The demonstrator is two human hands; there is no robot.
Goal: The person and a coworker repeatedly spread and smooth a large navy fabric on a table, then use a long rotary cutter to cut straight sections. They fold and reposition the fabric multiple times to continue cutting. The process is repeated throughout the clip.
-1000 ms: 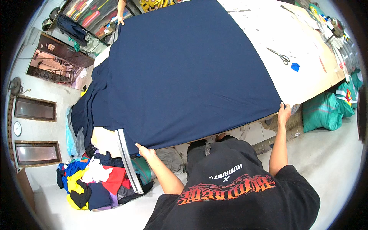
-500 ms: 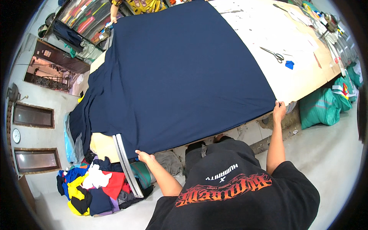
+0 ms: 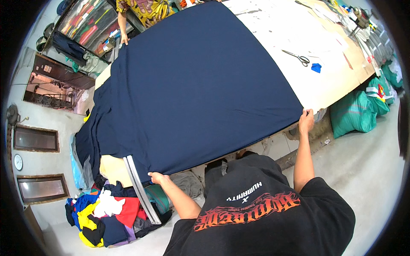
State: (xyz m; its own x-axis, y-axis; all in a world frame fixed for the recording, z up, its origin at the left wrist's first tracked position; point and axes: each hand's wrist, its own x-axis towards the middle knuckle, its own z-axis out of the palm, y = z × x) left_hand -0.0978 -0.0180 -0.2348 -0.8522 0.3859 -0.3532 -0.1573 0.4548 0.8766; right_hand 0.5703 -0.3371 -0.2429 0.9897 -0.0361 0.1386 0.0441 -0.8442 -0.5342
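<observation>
A wide sheet of dark navy fabric (image 3: 200,85) lies spread over a large table, smooth in the middle and bunched in folds along its left side. At the near left, my left hand (image 3: 159,177) pinches the fabric's front edge. The near right corner is gripped between the fingers of my right hand (image 3: 306,121). Between my hands, the near edge runs taut along the table's front. Across the table, another person's hand (image 3: 124,39) touches the far left corner of the fabric.
Black scissors (image 3: 302,60) and a blue scrap (image 3: 316,68) lie on the pale tabletop (image 3: 290,81) at right. A metal rail (image 3: 141,190) juts out beside my left hand, above a heap of coloured cloth (image 3: 121,211). Green sacks (image 3: 354,113) stand at right.
The view has turned slightly, and more of the other person shows. That person's hand appears lower in the picture. Both my hands keep their hold on the fabric; faint creases show near its right corner.
</observation>
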